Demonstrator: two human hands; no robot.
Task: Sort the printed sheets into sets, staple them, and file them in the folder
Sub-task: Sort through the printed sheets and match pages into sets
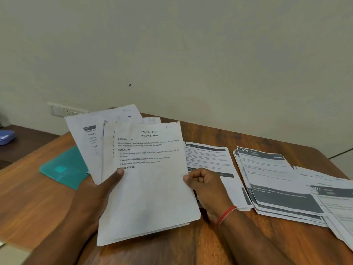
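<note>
Step in hand, by my judgement: sorting.

I hold the fanned bundle of white printed sheets (149, 197) in my left hand (99, 190). Its thumb presses on the front face. The fingers are behind the paper and out of view. My right hand (204, 186) pinches the right edge of the top white sheet headed "Wipe Wall Tiles" (150, 148) between thumb and curled fingers. The hands are apart, each clamped on paper.

Procedure:
1. Read the header before pulling.
2. Keep the left thumb firm, so that only one sheet slides off.
3. Match the layout. This plain sheet looks unlike the dark-bannered stacks, so it likely needs its own set.
4. Lay each sheet square on its stack, ready for stapling.

Positions: the bundle is raised over the near part of the brown wooden table (28, 197), between both hands. The nearest flat stack of printed pages (210, 155) lies just behind the right hand. The stack with the dark "870" banner (267, 169) and the loose overlapping stack at the table's right edge (336, 197) lie further right. The flat teal plastic folder (65, 169) lies left of the bundle, near the left hand.
</note>
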